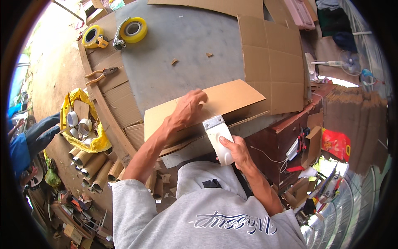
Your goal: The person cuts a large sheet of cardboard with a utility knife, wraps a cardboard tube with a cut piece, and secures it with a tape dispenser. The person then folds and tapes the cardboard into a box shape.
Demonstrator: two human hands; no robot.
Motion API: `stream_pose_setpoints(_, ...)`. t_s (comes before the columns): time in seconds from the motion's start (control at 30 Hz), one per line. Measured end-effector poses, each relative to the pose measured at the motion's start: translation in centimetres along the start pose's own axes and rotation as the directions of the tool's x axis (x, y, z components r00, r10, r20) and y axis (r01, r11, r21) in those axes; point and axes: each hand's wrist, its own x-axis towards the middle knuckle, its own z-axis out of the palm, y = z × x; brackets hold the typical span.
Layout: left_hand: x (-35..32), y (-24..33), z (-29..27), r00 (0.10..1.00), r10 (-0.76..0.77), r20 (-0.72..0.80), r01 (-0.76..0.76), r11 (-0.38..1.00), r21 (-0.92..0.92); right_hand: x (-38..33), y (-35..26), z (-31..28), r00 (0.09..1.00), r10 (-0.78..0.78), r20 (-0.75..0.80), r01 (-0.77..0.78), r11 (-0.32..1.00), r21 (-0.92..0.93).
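My left hand (pixel 187 108) presses flat on a long brown cardboard sheet (pixel 232 97) that lies at the near edge of the grey table (pixel 182 41). My right hand (pixel 236 151) grips a white scraper-type cutter (pixel 218 139), whose metal blade end touches the cardboard's near edge beside my left hand. A larger creased cardboard piece (pixel 271 62) lies behind and to the right of the sheet.
Two yellow tape rolls (pixel 133 29) (pixel 93 36) and orange-handled pliers (pixel 101 74) sit at the table's far left. Cardboard tubes (pixel 93 166) and a yellow bag of tape cores (pixel 81 124) lie on the ground left. A fan (pixel 350 62) stands at right.
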Motion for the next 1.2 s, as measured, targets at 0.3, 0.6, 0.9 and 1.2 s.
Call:
stream_pose_setpoints(0.3,-6.3,1.9,-1.2,0.962,0.168,0.216,-0.194,0.976,0.102,0.6,0.7,-0.4,1.0,-0.016,0.007,0.016,1.0,-0.016)
stream_pose_setpoints(0.6,-7.3,2.7,2.9,0.993,0.111,-0.024,-0.09,0.897,0.433,-0.9,0.3,0.0,0.998,-0.06,-0.003,0.06,0.996,0.072)
stream_pose_setpoints(0.9,-7.1,2.3,3.5,0.977,0.192,-0.088,-0.113,0.829,0.548,-2.1,0.4,-0.4,0.998,-0.062,-0.009,0.062,0.998,-0.026)
stream_pose_setpoints(1.2,-6.9,2.2,3.6,0.986,0.154,-0.065,-0.1,0.855,0.509,-4.9,4.9,-0.5,0.941,-0.305,-0.146,0.244,0.911,-0.331)
